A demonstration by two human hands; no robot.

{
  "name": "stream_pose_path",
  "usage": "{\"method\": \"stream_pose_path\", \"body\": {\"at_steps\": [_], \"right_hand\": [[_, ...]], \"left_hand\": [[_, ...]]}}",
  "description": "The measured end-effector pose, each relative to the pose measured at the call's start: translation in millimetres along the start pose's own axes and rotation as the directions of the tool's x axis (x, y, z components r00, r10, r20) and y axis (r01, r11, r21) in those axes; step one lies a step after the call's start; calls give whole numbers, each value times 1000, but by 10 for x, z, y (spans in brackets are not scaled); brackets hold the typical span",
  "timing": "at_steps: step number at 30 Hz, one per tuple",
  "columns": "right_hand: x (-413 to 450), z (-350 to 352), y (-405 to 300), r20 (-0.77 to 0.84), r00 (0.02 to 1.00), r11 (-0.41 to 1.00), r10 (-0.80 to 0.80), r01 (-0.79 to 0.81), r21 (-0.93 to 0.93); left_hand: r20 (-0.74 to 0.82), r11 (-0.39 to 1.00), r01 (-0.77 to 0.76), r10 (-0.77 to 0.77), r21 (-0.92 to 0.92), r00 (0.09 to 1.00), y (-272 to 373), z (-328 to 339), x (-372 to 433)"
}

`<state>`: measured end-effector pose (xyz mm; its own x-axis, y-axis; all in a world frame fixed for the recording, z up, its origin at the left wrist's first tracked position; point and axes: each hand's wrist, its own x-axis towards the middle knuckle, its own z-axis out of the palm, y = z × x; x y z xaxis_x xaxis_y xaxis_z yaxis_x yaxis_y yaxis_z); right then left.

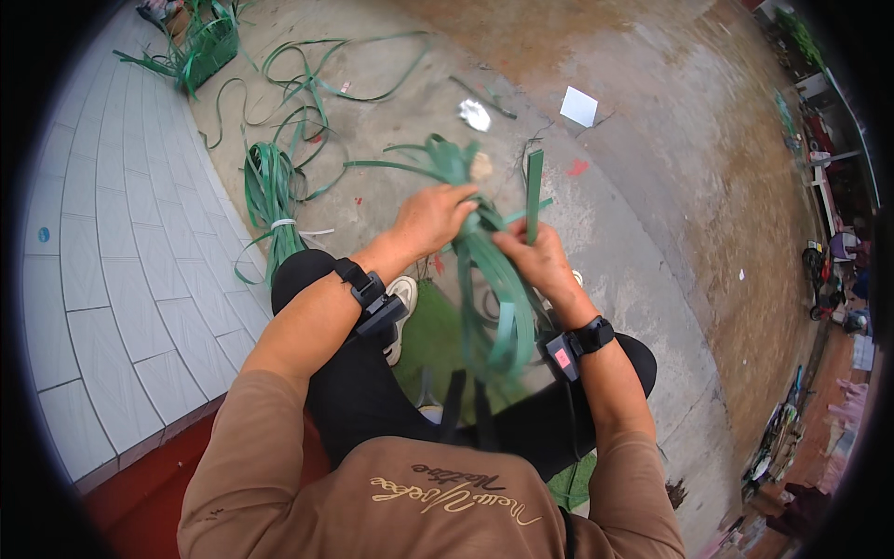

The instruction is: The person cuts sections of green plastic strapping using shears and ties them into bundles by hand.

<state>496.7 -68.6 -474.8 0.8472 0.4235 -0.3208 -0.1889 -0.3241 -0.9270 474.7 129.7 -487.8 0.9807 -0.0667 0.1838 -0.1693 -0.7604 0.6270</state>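
Green plastic strapping in a looped bundle hangs between my hands above my lap, blurred at its edges. My left hand grips the bundle near its narrow middle, with loose strap ends fanning out above. At the bundle's right side, my right hand pinches a folded, upright length of green strap between thumb and fingers. A second bundle of green strapping, bound with a white tie, rests by my left knee.
Loose green straps curl over the concrete floor. A partly woven green basket stands at the upper left beside white tiling. A white square and a shiny scrap lie ahead. Green matting is between my feet.
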Motion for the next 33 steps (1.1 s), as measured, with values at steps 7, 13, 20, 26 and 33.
{"method": "stream_pose_path", "body": {"at_steps": [7, 13, 20, 26, 33], "right_hand": [[-69, -32, -7, 4, 994, 993, -107, 107, 40], [-204, -67, -98, 89, 996, 978, 15, -33, 206], [-139, -68, -80, 72, 996, 953, 55, -74, 294], [-132, 10, -111, -36, 994, 994, -107, 107, -1], [-48, -72, -130, -4, 943, 841, -334, 296, -453]], "left_hand": [[175, 904, 173, -112, -391, 978, 6, -138, 62], [389, 883, 313, -167, -349, 906, 81, -177, -50], [287, 753, 272, -116, -599, 951, 20, -16, -114], [101, 773, 289, -283, -565, 954, 94, -1, -112], [-3, 972, 49, -51, -231, 999, 161, 102, -147]]}}
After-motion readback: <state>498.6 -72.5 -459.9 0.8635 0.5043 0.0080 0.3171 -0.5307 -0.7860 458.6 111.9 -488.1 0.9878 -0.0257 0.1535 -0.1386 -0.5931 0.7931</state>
